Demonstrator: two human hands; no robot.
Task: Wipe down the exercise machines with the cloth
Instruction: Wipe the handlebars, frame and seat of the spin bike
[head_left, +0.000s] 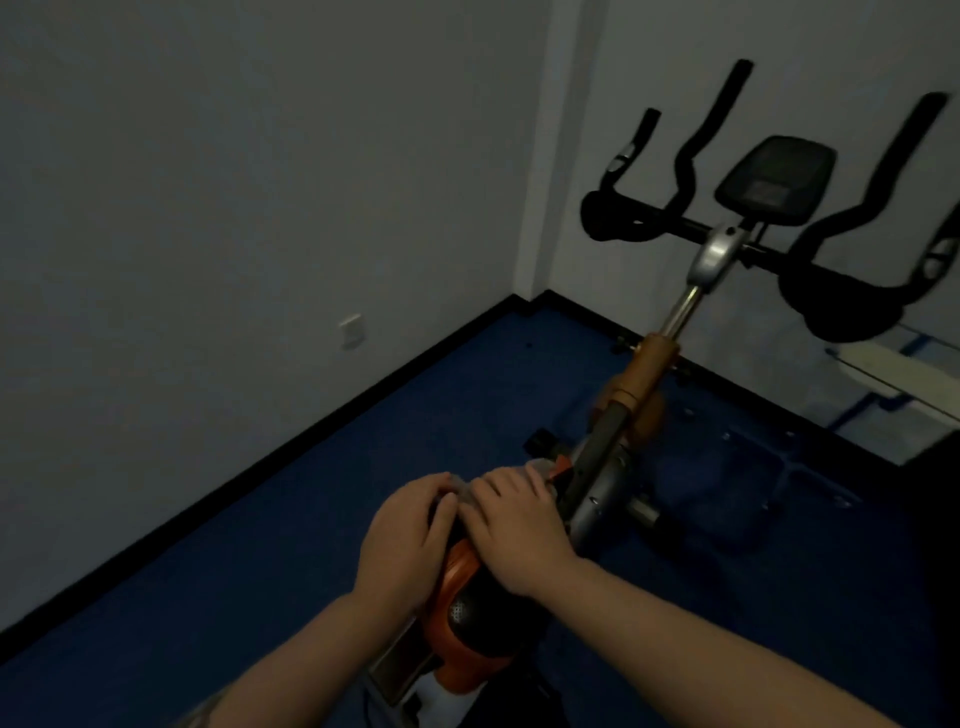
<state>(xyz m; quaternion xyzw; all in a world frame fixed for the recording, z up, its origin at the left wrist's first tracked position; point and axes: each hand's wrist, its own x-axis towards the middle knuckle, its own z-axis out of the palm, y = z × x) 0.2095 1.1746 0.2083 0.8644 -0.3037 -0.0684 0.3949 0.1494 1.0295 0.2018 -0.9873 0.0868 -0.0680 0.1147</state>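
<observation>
nearest the camera, both hands sit on the front of the orange and black saddle of an exercise bike. the left hand lies on the saddle's left side, its fingers bent over the nose. the right hand lies just beside it, fingers fairly straight and pressing down. between and under the fingertips a pale grey bit of cloth shows, so the cloth is at the saddle's nose, pinned under both hands; how firmly the left fingers grip it cannot be told in this dim light.

by the look of it the wiping is at the saddle only. beyond the hands, the silver frame, the orange post, the black handlebars and the console appear untouched and likely remain to be wiped. whether any part is already clean cannot be judged. farther off are blue floor and grey wall with a socket.
</observation>
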